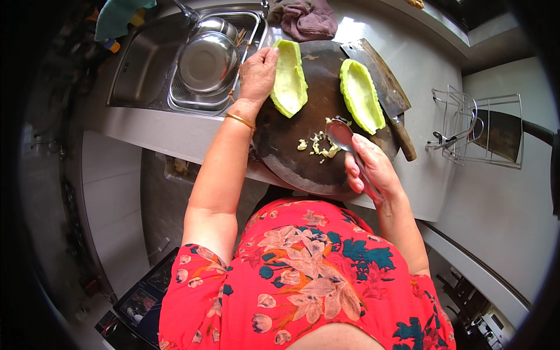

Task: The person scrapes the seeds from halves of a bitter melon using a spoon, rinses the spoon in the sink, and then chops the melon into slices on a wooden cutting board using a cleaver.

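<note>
My left hand [259, 73] grips the left side of a hollowed bitter melon half [289, 81], its scooped face up, over the far left of a round dark cutting board [302, 168]. In my right hand [375, 164] is a metal spoon [340, 134], its bowl above the board's middle. Pale scraps of pith and seeds [321, 146] lie under and around that bowl. A second hollowed bitter melon half [361, 96] rests on the board's right side. Beside it, a cleaver [380, 78] with a wooden handle lies along the board's right edge.
Left of the board is a steel sink [146, 65] with a wire drain basket [175, 94] holding metal bowls [209, 63]. A purple cloth [308, 19] lies behind the board. To the right stands a wire rack [479, 127] with a second dark blade [496, 135] in it.
</note>
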`<state>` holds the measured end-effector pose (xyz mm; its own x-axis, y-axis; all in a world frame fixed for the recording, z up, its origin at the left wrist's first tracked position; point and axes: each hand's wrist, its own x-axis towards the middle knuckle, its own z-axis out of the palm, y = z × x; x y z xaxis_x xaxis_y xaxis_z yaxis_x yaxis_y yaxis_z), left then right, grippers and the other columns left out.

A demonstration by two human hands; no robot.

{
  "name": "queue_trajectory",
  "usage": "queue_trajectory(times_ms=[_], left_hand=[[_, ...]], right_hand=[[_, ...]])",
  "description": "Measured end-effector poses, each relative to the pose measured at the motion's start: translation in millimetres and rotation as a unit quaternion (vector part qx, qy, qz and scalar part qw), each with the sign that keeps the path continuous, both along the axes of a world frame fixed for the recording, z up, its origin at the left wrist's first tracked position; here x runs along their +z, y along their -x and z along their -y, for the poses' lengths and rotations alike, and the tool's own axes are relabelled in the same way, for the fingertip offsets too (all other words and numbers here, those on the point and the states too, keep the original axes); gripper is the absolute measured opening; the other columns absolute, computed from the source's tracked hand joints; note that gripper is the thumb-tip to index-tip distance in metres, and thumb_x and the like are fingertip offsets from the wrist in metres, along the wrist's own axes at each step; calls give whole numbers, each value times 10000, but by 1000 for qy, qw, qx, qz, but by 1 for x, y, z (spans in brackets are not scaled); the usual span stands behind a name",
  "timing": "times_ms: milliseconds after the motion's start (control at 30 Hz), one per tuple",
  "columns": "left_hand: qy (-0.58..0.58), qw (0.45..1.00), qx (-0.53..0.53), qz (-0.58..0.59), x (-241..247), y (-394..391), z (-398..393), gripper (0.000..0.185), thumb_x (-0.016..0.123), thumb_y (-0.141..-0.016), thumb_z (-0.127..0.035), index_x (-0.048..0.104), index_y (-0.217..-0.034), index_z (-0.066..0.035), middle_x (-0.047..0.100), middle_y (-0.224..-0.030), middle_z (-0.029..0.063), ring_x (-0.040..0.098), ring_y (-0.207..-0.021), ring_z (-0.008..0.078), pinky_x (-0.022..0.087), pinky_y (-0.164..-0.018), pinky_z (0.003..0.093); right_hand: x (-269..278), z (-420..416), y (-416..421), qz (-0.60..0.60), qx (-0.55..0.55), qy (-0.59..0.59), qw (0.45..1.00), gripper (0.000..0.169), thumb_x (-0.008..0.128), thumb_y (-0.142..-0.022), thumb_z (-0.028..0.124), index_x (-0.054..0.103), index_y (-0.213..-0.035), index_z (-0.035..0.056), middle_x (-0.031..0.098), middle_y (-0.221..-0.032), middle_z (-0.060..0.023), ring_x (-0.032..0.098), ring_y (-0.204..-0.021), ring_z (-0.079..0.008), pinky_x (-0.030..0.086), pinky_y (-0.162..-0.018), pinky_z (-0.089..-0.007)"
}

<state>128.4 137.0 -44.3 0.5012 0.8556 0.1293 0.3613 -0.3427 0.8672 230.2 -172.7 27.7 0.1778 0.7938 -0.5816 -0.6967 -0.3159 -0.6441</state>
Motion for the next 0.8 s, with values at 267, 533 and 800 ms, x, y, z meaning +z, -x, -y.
queue_trajectory(times_ms=[267,533,800], left_hand=[[-239,969,20,-54,2,13,6,435,663,-985,-356,663,-1341,-106,662,-1263,193,632,-1157,390,499,-1000,469],[-45,946,-311,76,73,31,125,575,840,-864,-146,632,-1398,-97,659,-1291,129,709,-1052,238,574,-906,348],[35,930,-356,80,43,32,142,167,722,-954,-69,742,-1117,-39,733,-932,112,729,-811,205,574,-711,321]], right_hand=[[12,4,2,61,34,29,997,297,466,-1131,388,501,-1002,122,540,-640,-11,370,-370,-70,280,-355,-224],[15,2,-3,142,62,26,988,294,479,-1129,380,586,-1088,109,525,-626,31,380,-409,-51,284,-378,-217],[4,9,-10,321,103,-13,941,236,539,-1119,283,630,-1160,69,467,-711,80,404,-583,-22,338,-511,-220]])
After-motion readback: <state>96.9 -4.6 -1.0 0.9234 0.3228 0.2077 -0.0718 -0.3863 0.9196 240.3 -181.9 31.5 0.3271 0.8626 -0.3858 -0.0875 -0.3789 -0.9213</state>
